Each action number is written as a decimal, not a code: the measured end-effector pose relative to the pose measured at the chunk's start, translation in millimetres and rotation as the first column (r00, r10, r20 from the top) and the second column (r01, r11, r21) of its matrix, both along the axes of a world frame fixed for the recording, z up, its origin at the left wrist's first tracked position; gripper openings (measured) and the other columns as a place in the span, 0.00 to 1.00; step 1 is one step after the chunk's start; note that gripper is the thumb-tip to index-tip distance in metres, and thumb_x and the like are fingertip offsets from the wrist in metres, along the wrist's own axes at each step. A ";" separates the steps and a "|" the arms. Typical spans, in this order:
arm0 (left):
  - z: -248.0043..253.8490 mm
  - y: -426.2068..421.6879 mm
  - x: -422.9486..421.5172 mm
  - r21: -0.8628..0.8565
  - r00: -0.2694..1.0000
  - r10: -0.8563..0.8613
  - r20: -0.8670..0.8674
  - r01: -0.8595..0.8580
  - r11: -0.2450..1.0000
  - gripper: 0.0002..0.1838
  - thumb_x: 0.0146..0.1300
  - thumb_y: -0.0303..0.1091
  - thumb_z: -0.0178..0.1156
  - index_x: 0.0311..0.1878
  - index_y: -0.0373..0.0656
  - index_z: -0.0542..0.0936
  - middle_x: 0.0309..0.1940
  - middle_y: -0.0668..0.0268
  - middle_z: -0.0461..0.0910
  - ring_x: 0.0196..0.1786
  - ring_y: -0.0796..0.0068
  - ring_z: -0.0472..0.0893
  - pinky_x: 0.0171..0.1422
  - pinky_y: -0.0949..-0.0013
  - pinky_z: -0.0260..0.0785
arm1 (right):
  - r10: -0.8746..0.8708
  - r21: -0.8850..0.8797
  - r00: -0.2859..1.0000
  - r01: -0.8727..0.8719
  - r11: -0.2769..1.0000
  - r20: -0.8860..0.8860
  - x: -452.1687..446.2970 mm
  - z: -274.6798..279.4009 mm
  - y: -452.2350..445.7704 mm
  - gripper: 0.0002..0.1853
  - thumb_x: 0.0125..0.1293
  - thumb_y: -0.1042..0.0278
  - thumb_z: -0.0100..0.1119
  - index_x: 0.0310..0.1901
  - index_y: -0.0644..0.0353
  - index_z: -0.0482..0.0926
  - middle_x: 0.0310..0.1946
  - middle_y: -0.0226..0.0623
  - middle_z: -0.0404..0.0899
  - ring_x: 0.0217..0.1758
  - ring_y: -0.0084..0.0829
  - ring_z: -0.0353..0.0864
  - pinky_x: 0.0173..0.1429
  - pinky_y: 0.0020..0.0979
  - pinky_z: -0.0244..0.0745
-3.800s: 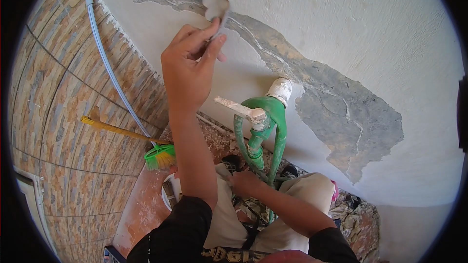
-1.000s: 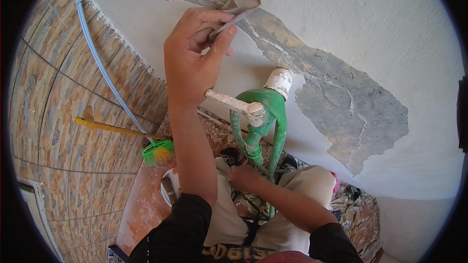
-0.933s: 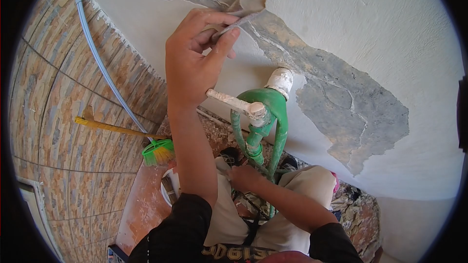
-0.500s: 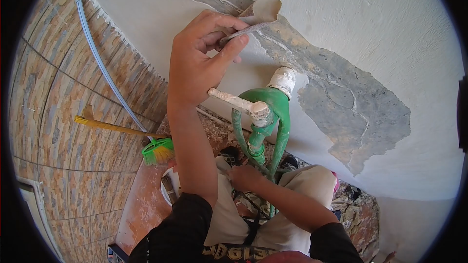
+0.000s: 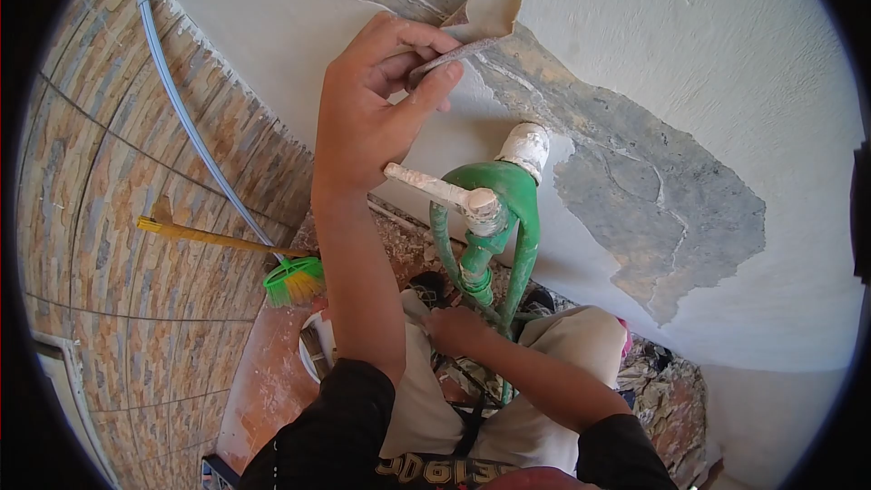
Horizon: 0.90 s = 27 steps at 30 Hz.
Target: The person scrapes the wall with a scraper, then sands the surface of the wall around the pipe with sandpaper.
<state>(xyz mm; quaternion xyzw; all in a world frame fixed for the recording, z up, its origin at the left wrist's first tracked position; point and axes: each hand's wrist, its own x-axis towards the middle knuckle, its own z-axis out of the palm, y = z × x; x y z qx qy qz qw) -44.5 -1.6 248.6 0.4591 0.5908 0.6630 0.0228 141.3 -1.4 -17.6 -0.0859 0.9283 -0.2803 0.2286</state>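
Note:
My left hand is raised against the wall. Its thumb and fingers pinch a curled piece of sandpaper, beige on the inner face and grey and gritty along the edge. Behind the sheet runs a long bare grey patch where the paint is gone, with a pale crack line through it. Low down, my right hand rests by my left knee with its fingers curled in; whatever is in them, if anything, is hidden. A green pipe and valve with a white lever stands just below my left wrist.
A white-crusted pipe stub comes out of the wall, with a green hose looped over it. A broom with green bristles leans by the stone-look tiles. A white bucket and rubble lie on the floor.
Hardly anything differs. The curled sandpaper sits slightly higher and to the left, still pinched in my left hand; my right hand has stayed by the knee.

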 end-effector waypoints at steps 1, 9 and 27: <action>-0.3 0.1 -0.5 0.001 1.000 -0.007 0.003 0.007 1.000 0.07 0.61 0.18 0.62 0.42 0.32 0.78 0.36 0.68 0.72 0.34 0.81 0.79 0.36 0.78 0.70 | -0.001 -0.003 1.000 0.001 1.000 0.002 -0.1 0.3 0.0 0.16 0.61 0.66 0.51 0.48 0.61 0.78 0.40 0.49 0.79 0.42 0.48 0.84 0.44 0.45 0.79; 0.6 -0.8 -1.3 -0.017 1.000 -0.016 0.003 0.016 1.000 0.07 0.61 0.18 0.62 0.42 0.33 0.78 0.36 0.68 0.73 0.34 0.81 0.78 0.35 0.79 0.69 | 0.006 0.015 1.000 -0.007 1.000 0.013 -0.5 -3.5 -1.0 0.17 0.61 0.66 0.50 0.50 0.60 0.77 0.39 0.49 0.80 0.42 0.48 0.84 0.44 0.46 0.79; -2.0 0.9 -3.1 0.019 1.000 -0.010 -0.008 0.011 1.000 0.07 0.61 0.19 0.62 0.43 0.33 0.78 0.34 0.67 0.75 0.33 0.81 0.78 0.34 0.78 0.69 | -0.006 -0.002 1.000 0.006 1.000 0.007 0.7 -3.9 -1.2 0.16 0.63 0.66 0.49 0.50 0.60 0.76 0.38 0.49 0.79 0.41 0.49 0.83 0.44 0.46 0.79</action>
